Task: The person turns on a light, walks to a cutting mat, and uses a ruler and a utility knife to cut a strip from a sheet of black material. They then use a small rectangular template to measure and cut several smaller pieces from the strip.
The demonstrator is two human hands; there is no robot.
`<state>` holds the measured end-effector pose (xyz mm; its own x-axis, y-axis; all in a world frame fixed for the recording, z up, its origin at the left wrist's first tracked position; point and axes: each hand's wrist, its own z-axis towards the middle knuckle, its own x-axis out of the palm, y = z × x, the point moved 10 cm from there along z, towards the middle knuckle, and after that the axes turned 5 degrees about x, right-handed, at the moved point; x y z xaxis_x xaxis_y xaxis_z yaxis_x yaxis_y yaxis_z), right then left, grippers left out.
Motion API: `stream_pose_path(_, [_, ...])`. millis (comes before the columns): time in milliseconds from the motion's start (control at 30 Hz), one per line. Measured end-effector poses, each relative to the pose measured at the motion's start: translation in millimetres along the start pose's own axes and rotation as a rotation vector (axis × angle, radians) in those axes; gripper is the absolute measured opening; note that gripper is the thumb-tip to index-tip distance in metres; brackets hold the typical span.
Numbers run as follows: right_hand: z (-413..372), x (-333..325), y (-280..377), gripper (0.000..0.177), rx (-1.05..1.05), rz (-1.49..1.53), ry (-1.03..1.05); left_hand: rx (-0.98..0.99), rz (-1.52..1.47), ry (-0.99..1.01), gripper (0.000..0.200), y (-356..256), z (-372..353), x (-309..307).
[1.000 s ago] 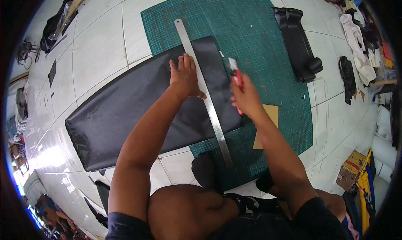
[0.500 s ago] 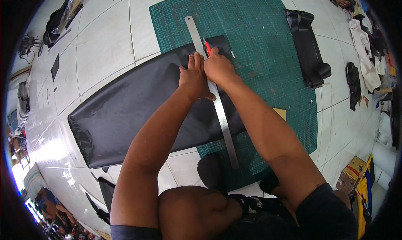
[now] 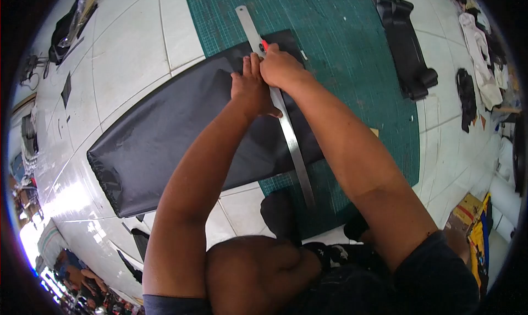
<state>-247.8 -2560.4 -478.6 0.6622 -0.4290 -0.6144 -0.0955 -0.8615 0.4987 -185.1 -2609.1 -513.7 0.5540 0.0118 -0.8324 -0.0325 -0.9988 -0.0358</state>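
A long black sheet of material (image 3: 165, 133) lies across the white tiled floor, its right end on a green cutting mat (image 3: 341, 51). A steel ruler (image 3: 286, 128) lies across that end of the sheet. My left hand (image 3: 250, 89) presses flat on the sheet and the ruler's left edge. My right hand (image 3: 280, 67) is closed on a red utility knife (image 3: 264, 44), whose tip sits against the ruler's right edge near the sheet's far edge.
A folded black piece (image 3: 404, 45) lies at the mat's right edge. Dark scraps (image 3: 467, 97) and cloth are scattered on the tiles at right; a cardboard corner (image 3: 375, 132) shows by my right forearm. My knees and a black sock (image 3: 278, 213) are at the mat's near edge.
My right hand swung from the mat's right side over to the ruler, bringing the knife to the sheet's far edge. My left hand stayed pressing on the ruler.
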Motion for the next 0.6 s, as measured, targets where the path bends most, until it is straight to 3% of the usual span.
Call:
stream_pose_path(167, [-8,32,-40,0.045,0.074,-0.108,0.198,-0.016,0.028,0.020,0.151,2,1,-1])
stream_pose_path(367, [-18,139,-191,0.040,0.016,-0.236,0.170,-0.027,0.034,-0.014,0.155,1,-1,-5])
stream_pose_path(400, [-51,115,-175,0.039,0.087,-0.110,0.277,-0.026,0.030,-0.033,0.155,1,-1,-3])
stream_pose_path(500, [-140,78,-145,0.041,0.246,-0.203,0.705,-0.021,0.023,-0.076,0.156,2,0,-1])
stream_pose_path(600, [-182,76,-164,0.046,0.045,-0.196,0.412,-0.021,0.003,-0.077,0.158,3,-3,-1])
